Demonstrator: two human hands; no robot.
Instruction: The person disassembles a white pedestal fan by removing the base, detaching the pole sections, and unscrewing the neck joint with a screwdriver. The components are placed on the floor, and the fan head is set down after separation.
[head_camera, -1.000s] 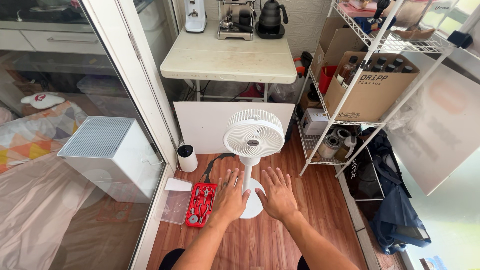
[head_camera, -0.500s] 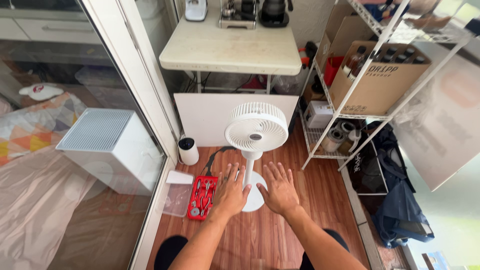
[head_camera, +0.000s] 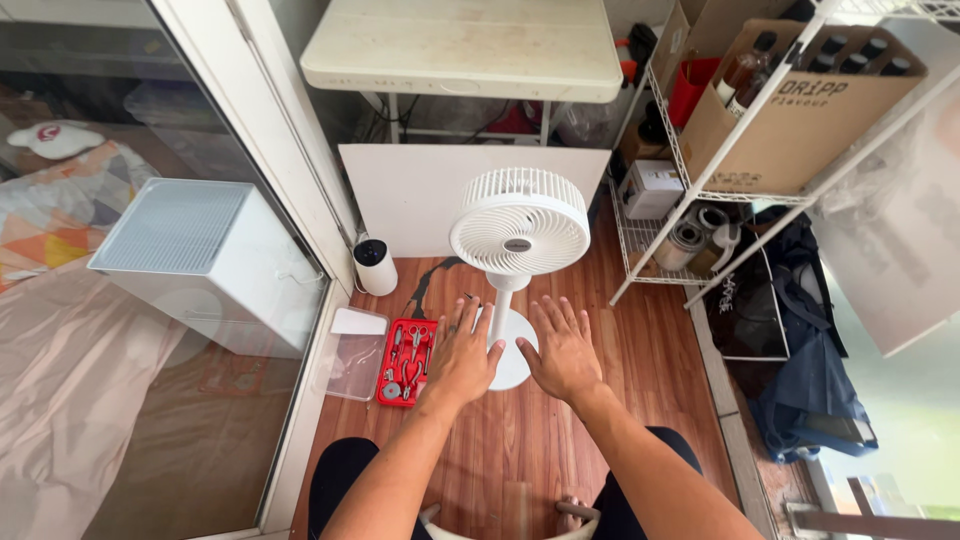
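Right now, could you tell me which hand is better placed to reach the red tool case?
Probably the left hand: it hovers right beside the red tool case, while the right hand sits on the far side of the fan pole.

Matt white plastic over glossy wood-grain boards.
Beyond the fingertips, fan (head_camera: 519, 222): ribbed matt plastic grille, smooth round base. Just left of the left hand (head_camera: 462, 356), red plastic tray (head_camera: 404, 361) of shiny metal tools, clear plastic lid (head_camera: 352, 353) beside. Under the right hand (head_camera: 561, 349), floor (head_camera: 640, 380): smooth, reddish, faintly glossy wood laminate.
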